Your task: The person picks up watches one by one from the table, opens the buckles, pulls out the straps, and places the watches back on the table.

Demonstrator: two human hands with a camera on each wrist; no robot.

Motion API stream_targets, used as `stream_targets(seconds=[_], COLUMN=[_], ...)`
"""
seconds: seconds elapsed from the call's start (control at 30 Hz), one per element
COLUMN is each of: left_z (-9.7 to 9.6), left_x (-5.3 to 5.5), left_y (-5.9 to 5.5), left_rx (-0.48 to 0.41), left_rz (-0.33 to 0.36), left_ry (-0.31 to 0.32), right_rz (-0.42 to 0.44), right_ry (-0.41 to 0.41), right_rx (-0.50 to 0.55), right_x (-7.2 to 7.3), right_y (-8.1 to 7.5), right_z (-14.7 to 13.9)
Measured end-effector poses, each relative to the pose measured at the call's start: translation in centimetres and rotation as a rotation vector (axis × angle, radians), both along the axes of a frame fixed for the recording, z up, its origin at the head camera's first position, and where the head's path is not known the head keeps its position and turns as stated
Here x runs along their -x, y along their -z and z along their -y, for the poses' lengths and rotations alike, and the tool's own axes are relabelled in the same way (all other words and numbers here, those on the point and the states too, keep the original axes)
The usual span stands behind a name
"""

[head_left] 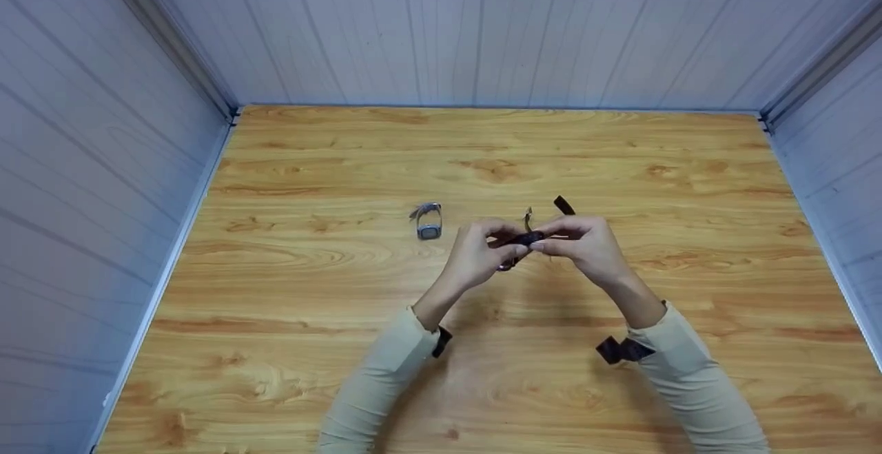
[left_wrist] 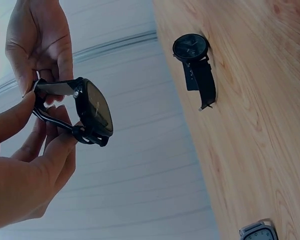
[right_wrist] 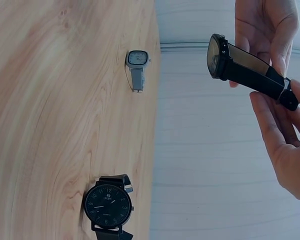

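Three watches (right_wrist: 108, 205) (right_wrist: 138, 58) (right_wrist: 217, 56), two sleeves (head_left: 386, 364) (head_left: 696, 378), one table (head_left: 275, 268)

The clearest lettering stands on the dial of the black watch (right_wrist: 108, 207) seen in the right wrist view: a ring of pale hour numerals, with a 12 plain at the top and the others smaller to the eye and softer. Below the middle of the same dial, a tiny line reads QUARTZ; above the middle, under a little emblem, sits a short word too blurred to spell out. The grey watch (right_wrist: 137, 70) has marks round its squarish face, too small to read. On the raised watch (left_wrist: 96, 111), the dial faces the left wrist view at a slant, its marks too dim to make out
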State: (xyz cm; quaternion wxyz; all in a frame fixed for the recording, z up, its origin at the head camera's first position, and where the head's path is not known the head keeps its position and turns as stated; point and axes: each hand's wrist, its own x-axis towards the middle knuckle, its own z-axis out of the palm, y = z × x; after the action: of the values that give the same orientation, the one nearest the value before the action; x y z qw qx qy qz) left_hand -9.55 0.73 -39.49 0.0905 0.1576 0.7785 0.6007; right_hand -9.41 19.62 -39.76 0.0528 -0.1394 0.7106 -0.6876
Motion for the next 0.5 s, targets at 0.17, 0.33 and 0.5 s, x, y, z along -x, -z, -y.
stream_targets(seconds=[0.17,0.33,0.5], left_z=[-0.01,-0.15,-0.35], left_x=[0.0,-0.02,-0.18], left_y=[-0.05,0.13,0.16], left_rx=[0.005,0.064,0.177], left_rz=[-0.008,-0.09,-0.249], left_ry=[-0.007,-0.02,-0.019], right_rz=[0.043,0.062,0.002], right_ry=[-0.012,-0.047,-0.086], right_rx=[0.003,-0.103,-0.235], right_x=[0.1,0.18,0.18], right_y=[-0.01,-0.34,-0.72], right_z=[-0.1,-0.15,-0.12])
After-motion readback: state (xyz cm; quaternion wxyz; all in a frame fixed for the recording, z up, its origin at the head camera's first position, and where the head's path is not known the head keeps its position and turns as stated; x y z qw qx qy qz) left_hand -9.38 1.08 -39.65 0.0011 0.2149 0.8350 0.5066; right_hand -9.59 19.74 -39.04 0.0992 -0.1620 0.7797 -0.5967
